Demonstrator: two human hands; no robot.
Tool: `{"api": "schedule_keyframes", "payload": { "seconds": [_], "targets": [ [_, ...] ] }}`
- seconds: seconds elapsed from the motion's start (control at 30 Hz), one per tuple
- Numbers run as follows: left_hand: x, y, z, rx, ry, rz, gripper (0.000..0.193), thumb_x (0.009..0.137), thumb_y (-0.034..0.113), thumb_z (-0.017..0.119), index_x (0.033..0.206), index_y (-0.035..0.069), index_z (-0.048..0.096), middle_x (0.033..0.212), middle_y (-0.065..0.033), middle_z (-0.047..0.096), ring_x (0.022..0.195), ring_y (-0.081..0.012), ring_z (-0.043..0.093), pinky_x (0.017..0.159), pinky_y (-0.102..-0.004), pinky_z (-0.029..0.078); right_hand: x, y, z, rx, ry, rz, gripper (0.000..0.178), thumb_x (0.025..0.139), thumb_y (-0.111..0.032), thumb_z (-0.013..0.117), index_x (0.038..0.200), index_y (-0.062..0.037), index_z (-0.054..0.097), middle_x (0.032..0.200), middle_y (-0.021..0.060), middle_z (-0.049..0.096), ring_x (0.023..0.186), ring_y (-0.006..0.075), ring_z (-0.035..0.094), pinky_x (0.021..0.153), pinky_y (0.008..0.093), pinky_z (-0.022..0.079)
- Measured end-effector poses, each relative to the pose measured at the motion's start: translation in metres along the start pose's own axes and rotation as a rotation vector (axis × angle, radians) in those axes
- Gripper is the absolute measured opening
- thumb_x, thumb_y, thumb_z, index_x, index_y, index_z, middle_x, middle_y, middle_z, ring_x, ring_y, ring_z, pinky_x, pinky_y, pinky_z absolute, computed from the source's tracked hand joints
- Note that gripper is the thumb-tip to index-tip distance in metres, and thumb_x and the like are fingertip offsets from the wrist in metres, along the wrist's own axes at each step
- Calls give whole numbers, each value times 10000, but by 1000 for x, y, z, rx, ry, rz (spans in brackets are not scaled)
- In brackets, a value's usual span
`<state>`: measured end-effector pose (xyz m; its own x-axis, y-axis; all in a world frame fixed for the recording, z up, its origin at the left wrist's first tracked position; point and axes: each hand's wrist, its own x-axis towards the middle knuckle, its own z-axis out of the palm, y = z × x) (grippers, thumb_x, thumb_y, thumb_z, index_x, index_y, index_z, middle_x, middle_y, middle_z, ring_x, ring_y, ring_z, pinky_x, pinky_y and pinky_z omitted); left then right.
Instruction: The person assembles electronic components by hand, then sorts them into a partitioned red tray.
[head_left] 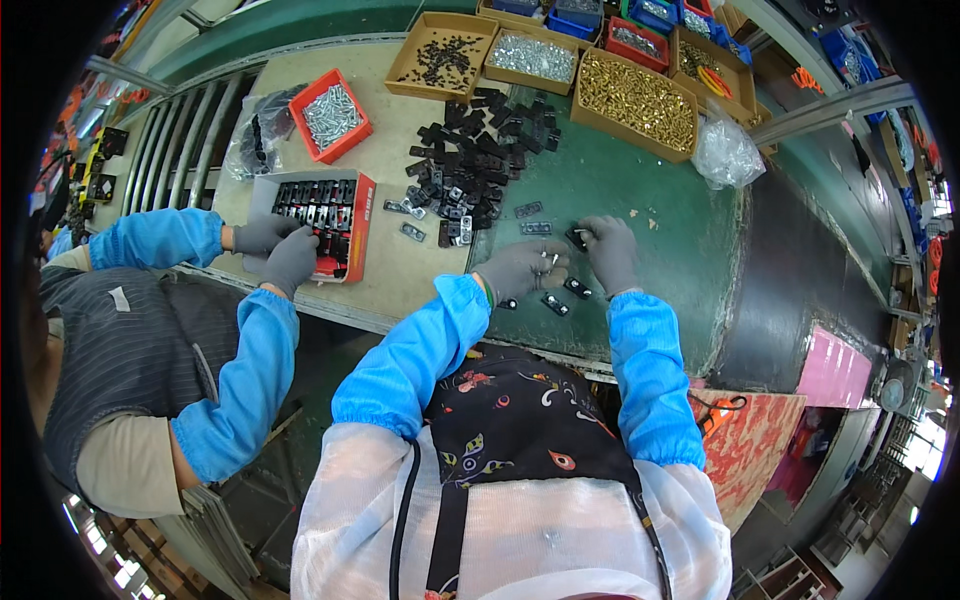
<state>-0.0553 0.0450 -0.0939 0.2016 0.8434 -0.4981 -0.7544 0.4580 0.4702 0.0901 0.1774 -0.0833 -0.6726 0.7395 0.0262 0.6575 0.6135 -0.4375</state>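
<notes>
Left hand: the person's left hand in a grey cloth glove point(522, 268) is over the near part of the green surface point(665, 285), and small shiny silver bits point(554, 258) show at its fingers; I cannot tell if the fingers are pinched tight on them or just curled
Right hand: the person's right hand in a grey cloth glove point(612, 252) is just to the right, with its fingers clamped on a small black block point(576, 238)
Black block: it is at the left side of the right hand, a bit farther off than the left hand's fingers
Near blocks: two small black blocks with silver spots point(555, 304) point(577, 288) lie on the green, on the near side between the hands, and one more dark block point(508, 303) is by the left hand
Flat plates: two flat grey plates with holes point(536, 228) lie just past the left hand
Big pile: a messy heap of black pieces point(485, 150) is farther off, to the left
Far boxes: a brown cardboard box point(632, 141) is full of gold-coloured metal bits, with a crumpled clear plastic bag point(728, 155) at its right
Red tray: a red plastic tray point(346, 148) of silver screws is far left
Other person: two grey gloved hands point(290, 262) are at a red and white box point(358, 235) of black parts, on the left
</notes>
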Motion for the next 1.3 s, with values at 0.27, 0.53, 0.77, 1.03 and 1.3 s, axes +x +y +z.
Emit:
{"api": "schedule_keyframes", "payload": {
  "seconds": [0.27, 0.53, 0.77, 1.03, 1.3],
  "targets": [
    [2, -1, -3, 131, 27, -58, 386, 932, 150, 515, 1305, 60, 467, 1124, -43, 559, 904, -145, 571, 768, -274, 505, 2, -5, 8, -220, 0, -113, 121, 774, -138, 625, 882, -147, 679, 851, 70, 616, 890, 263, 561, 765, 383, 441],
    [-5, 6, 6, 203, 174, -115, 388, 935, 228, 527, 1290, 75, 491, 1028, -14, 544, 845, -118, 543, 729, -263, 495, 8, -25, 4, -633, -131, -391, 62, 744, -155, 569, 778, -124, 611, 822, 56, 598, 874, 234, 549, 731, 362, 414],
    [-9, 1, -2, 166, 83, -45, 372, 944, 212, 506, 1281, 55, 499, 991, -12, 533, 854, -113, 524, 739, -281, 499, 11, -17, 18, -671, -158, -380, 97, 754, -165, 558, 790, -137, 645, 829, 47, 621, 866, 216, 564, 715, 352, 406],
    [-18, 3, -7, 449, 175, 78, 344, 963, 264, 471, 1215, 43, 549, 937, -22, 519, 786, -106, 488, 674, -241, 472, -1, -37, -11, -281, 82, -54, 182, 801, -168, 617, 968, -130, 679, 897, 88, 642, 908, 237, 594, 768, 361, 444],
    [-20, 3, -4, 427, 189, 62, 355, 949, 350, 484, 1106, 50, 588, 818, -15, 530, 712, -115, 493, 633, -261, 456, -23, -48, -19, 605, -340, 305, 207, 840, -182, 625, 1004, -66, 675, 943, 119, 670, 832, 255, 632, 735, 340, 485]
  ]
}}
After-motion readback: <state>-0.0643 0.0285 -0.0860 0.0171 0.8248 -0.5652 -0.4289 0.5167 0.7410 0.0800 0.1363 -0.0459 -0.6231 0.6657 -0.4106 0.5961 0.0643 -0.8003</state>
